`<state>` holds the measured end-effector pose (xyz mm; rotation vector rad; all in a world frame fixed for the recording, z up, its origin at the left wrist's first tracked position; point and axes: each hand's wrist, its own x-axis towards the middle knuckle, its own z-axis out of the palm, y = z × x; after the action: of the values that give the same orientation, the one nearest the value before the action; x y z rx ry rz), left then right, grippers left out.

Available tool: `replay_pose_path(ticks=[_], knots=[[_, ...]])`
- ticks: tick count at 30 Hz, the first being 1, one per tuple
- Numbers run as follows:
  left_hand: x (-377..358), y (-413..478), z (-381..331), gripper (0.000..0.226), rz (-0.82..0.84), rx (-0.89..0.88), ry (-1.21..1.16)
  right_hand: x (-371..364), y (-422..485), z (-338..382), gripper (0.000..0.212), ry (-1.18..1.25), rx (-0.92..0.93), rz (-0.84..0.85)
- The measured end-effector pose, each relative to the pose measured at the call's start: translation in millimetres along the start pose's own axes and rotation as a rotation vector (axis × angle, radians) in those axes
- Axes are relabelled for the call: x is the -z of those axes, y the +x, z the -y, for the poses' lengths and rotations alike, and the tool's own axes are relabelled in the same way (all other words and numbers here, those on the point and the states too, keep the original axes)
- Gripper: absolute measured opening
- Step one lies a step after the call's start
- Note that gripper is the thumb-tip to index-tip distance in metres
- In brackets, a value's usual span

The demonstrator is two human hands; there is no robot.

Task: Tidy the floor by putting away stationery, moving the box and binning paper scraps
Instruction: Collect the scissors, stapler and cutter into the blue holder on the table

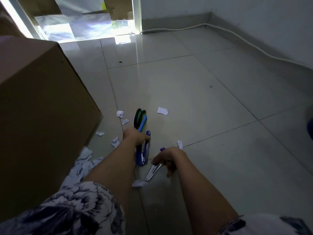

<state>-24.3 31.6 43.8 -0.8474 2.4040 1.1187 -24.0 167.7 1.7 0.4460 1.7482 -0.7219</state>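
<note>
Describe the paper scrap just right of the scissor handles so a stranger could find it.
Start at the big cardboard box on the left and move right across the floor tiles to the left hand, which grips scissors with green-and-black handles. Just right of those handles lies a white paper scrap. Unlike the scraps clustered near the box, it lies alone on bare tile.

1. My left arm comes out bare from a flower-print sleeve [67, 209] at 7 o'clock and stretches toward 12 o'clock, with the wrist straight.
2. My left hand [135, 135] is back-up, its fingers curled round a bundle of stationery [141, 118].
3. My right arm enters from 5 o'clock and angles toward 11 o'clock.
4. My right hand [169, 159] sits at 4 o'clock from the left one. Its knuckles are up and its fingers curl down, pinching the top end of a silver metal tool [152, 172].
</note>
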Motion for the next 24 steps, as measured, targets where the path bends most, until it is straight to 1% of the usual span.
replay_pose_path(ticks=[3,5,7,9,13,15,17,20,22,24], knots=[[1,-2,0,0.051,-0.021,-0.005,-0.026,-13,13,0,0.044,-0.017,-0.023,-0.044],[2,-3,-3,0.045,-0.031,-0.025,-0.072,-16,10,2,0.028,-0.026,-0.002,-0.095],[4,-4,-7,0.036,-0.033,-0.036,-0.118,-8,1,4,0.017,-0.028,0.036,-0.123],[4,-3,-12,0.034,-0.036,-0.039,-0.185,10,-13,5,0.017,0.003,0.097,-0.140],[-6,2,-22,0.032,-0.019,-0.031,-0.341,57,-28,2,0.018,0.192,0.253,-0.208],[-15,9,-27,0.030,-0.002,-0.042,-0.390,80,-24,2,0.020,0.260,0.308,-0.214],[-22,14,-33,0.028,0.009,-0.051,-0.416,99,-22,5,0.022,0.303,0.336,-0.211],[-25,25,-45,0.027,0.005,-0.045,-0.454,124,-21,14,0.016,0.314,0.350,-0.226],[-19,23,-58,0.031,-0.021,-0.020,-0.457,136,-30,16,0.015,0.340,0.353,-0.246],[-9,8,-76,0.030,-0.019,0.022,-0.455,144,-52,11,0.018,0.425,0.343,-0.216]])
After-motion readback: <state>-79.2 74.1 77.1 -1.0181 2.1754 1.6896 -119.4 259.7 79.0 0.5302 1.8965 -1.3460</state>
